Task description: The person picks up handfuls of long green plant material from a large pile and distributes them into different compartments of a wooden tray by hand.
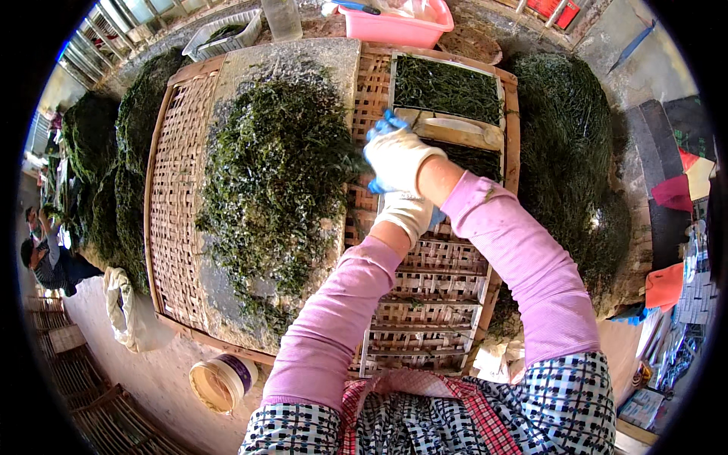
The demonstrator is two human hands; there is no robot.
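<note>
My right hand point(398, 158), in a white glove with blue fingers, is curled closed over my left hand point(406, 212); what it holds is hidden. My left hand is similarly gloved, its fingers mostly covered. Both are over a slatted white frame point(444, 328) lying on a woven wooden rack point(174, 205). Just beyond them, compartments hold dark green strands point(444, 87), with a pale wooden strip point(455, 130) across them. Left of my hands, a loose heap of chopped green seaweed point(269, 182) covers a pale board point(250, 57).
Large seaweed mounds point(561, 174) point(91, 144) flank the rack. A pink tub point(394, 26) and white tray point(220, 42) sit behind it. A bucket point(220, 383) and pale sack point(121, 303) are lower left. Other people point(57, 265) are at far left.
</note>
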